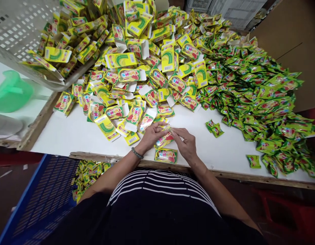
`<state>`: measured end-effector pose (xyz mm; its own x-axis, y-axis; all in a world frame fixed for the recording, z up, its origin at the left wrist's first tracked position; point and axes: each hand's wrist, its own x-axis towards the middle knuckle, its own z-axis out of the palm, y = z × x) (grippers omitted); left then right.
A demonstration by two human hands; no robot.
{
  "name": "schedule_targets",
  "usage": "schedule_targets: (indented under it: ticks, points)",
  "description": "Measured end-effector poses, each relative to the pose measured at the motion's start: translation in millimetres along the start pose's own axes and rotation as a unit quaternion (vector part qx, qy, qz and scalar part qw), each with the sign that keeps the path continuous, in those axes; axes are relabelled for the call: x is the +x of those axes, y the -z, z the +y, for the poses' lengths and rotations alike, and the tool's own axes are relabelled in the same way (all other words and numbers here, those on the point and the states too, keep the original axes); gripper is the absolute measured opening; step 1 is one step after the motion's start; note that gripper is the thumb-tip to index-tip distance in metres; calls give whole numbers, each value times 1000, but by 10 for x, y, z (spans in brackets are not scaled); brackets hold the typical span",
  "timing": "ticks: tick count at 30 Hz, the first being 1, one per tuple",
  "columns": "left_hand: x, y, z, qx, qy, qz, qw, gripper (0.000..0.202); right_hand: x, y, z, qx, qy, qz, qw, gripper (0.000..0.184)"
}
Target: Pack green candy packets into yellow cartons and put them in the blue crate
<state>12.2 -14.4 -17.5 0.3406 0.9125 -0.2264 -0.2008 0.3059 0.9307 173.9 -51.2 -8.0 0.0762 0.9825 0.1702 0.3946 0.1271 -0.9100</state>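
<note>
Sachet mountain (262,92) on the bench (70,136)

Look at this spread! Up top left, a white perforated crate (19,37) sits tilted at the bench corner, packed with flat printed cartons (56,54), and more of them spill out across the bench in a yellow heap. Down left, off the bench, a blue crate (42,190) has loose sachets lying at its right end. And right in the middle of it all, the hands are close together just in from the near edge! Left hand (149,136) and right hand (184,143) are both half curled, fingertips meeting to pinch a small yellow-green packet (164,139) between them, crumpled and glossy. Sachet or carton flap? Too tucked in to call! One finished-looking carton (166,156) lies flat just in front of the hands, and two stray sachets (213,128) sit off to the right.
</note>
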Motion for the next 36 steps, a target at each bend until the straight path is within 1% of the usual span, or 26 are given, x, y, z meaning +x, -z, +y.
schedule_targets:
  ticks: [1,2,4,5,6,7,8,10,11,12,13,14,16,18,19,20,22,23,24,25,27,29,31,33,35,36]
  points:
    - [-26,7,16,14,17,-28,999,50,22,33,17,8,-19,-6,1000,29]
    - [-57,14,39,35,37,-74,996,48,58,68,41,15,-42,-8,999,33]
    - [-117,25,105,105,61,-185,975,43,189,122,113,8,-85,5,996,39]
    - [-138,27,144,154,53,-226,960,39,285,135,157,-9,-97,13,995,38]
    - [-148,27,185,209,31,-243,947,35,399,135,203,-36,-95,13,995,35]
    - [-146,25,222,262,0,-237,936,31,526,122,248,-71,-80,4,994,30]
    - [-130,23,253,307,-35,-214,927,27,659,97,291,-113,-49,-22,992,30]
    - [-60,21,285,361,-84,-148,917,19,914,24,362,-204,36,-102,973,52]
    - [-13,25,283,370,-95,-120,917,15,1022,-14,392,-244,73,-143,956,62]
    - [38,32,269,368,-98,-97,919,13,1110,-48,419,-274,98,-171,941,66]
    - [89,44,245,359,-95,-77,925,12,1175,-74,443,-291,108,-182,933,65]
    - [138,58,213,342,-88,-55,934,14,1215,-89,464,-292,105,-174,934,60]
    - [225,89,140,296,-66,-1,953,20,1221,-87,492,-244,68,-122,960,48]
    - [294,108,78,234,-44,75,968,32,1145,-61,486,-125,16,-89,988,38]
    - [324,110,59,191,-35,106,975,39,1085,-49,467,-50,-7,-97,994,36]
    - [352,109,50,139,-31,125,982,45,1018,-41,439,23,-25,-122,992,38]
    - [401,104,60,28,-39,134,990,51,890,-48,373,129,-47,-198,970,43]
    - [420,104,73,-21,-45,131,990,52,843,-61,346,152,-53,-235,959,45]
    - [434,110,89,-62,-49,130,988,53,816,-79,329,155,-53,-261,951,45]
    - [442,119,102,-93,-51,135,985,54,813,-100,324,137,-45,-273,951,44]
    - [441,144,114,-126,-46,157,978,56,885,-149,346,27,-8,-253,967,42]
    - [418,160,104,-121,-40,172,977,55,1042,-209,384,-112,30,-210,971,40]
    - [383,154,78,-96,-37,160,982,51,1237,-286,399,-194,53,-191,961,32]
    - [354,132,44,-80,-30,133,987,48,1423,-389,379,-223,84,-212,948,26]
    - [342,114,7,-76,-18,119,990,46,1579,-517,338,-277,129,-224,926,33]
    - [343,111,-12,-76,-12,121,990,46,1647,-589,319,-311,146,-219,913,38]
